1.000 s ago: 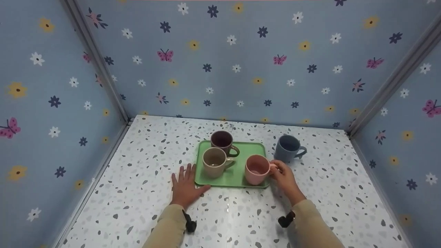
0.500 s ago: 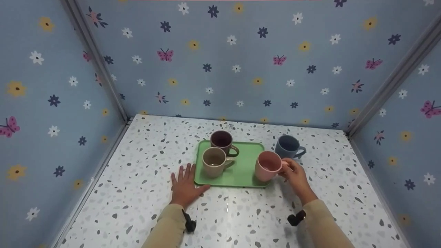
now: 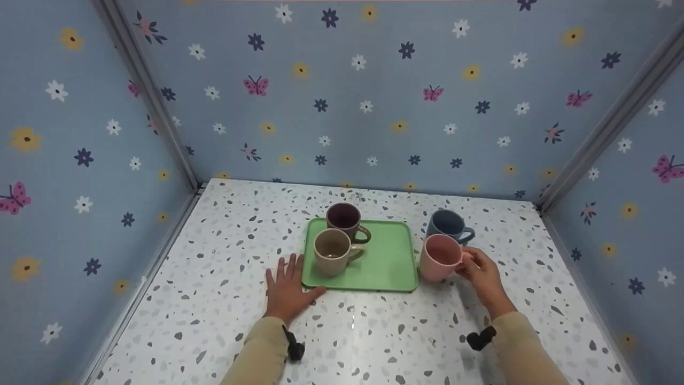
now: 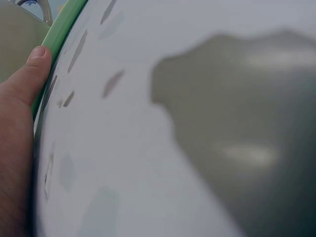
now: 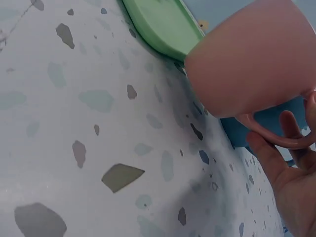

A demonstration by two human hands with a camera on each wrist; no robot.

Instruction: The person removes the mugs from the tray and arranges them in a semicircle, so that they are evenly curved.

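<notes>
My right hand (image 3: 483, 278) pinches the handle of a pink mug (image 3: 439, 259), which is upright just off the right edge of a green tray (image 3: 382, 267). In the right wrist view the thumb and fingers hold the handle (image 5: 276, 139) from below. Behind the pink mug, partly hidden by it, stands a blue mug (image 3: 446, 224). My left hand (image 3: 288, 293) lies flat on the table with fingers spread, its thumb along the tray's front left corner. On the tray's left half stand a beige mug (image 3: 332, 254) and a dark maroon mug (image 3: 343, 216).
The speckled white table (image 3: 352, 331) is enclosed by blue flowered panels (image 3: 368, 107) at the back and both sides. Grey metal posts (image 3: 155, 107) mark the corners. A dark wrist strap (image 3: 294, 345) is on the left sleeve.
My right hand has carried the pink mug rightward from the tray's right part to beyond its edge, in front of the blue mug. The left hand has stayed still.
</notes>
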